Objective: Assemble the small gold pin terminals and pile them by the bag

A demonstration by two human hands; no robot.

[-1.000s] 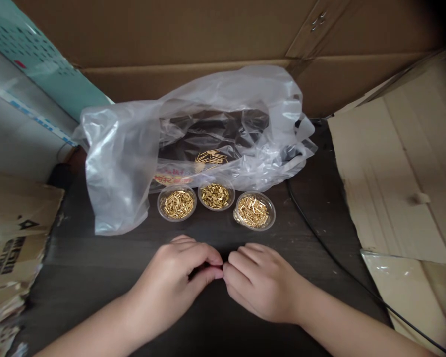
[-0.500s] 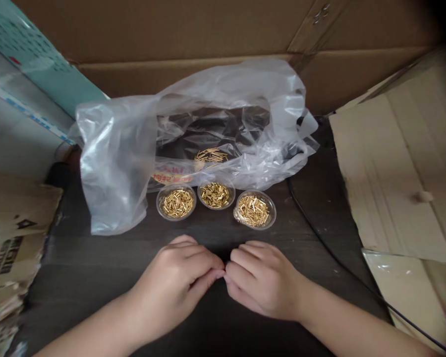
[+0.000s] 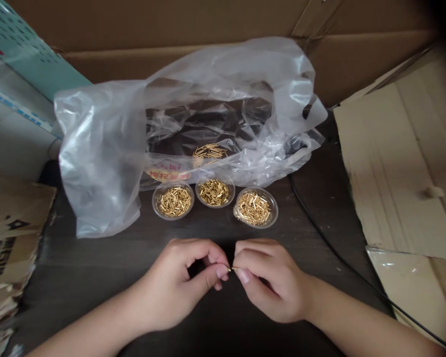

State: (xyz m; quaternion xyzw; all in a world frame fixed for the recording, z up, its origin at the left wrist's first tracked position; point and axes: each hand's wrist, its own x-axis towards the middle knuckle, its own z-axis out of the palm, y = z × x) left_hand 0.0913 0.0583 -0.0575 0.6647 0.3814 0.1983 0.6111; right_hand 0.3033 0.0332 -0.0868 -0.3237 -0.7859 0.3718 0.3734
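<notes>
My left hand (image 3: 193, 277) pinches a tiny gold-coloured metal piece (image 3: 229, 269) between thumb and forefinger, with only its tip showing. Facing it, my right hand (image 3: 269, 277) pinches another small gold metal pin (image 3: 234, 268). The two tips point at each other with a narrow gap between them. Beyond my hands stand a left clear cup (image 3: 154, 207), a middle clear cup (image 3: 231, 198) and a right clear cup (image 3: 275, 213), each holding many short gold metal pieces. Longer gold pins (image 3: 210, 152) lie in the opening of a clear plastic bag (image 3: 100, 158).
A black cable (image 3: 319, 238) runs down the right side of the dark table (image 3: 107, 272). Cardboard (image 3: 401, 173) stands at the right, a large box wall (image 3: 171, 25) at the back, and a torn printed carton (image 3: 18, 238) at the left.
My hands have drawn slightly apart, and the thumbs have turned into sight. Small gold tips now show between the fingers, where they were hidden before. The camera view has shifted a little.
</notes>
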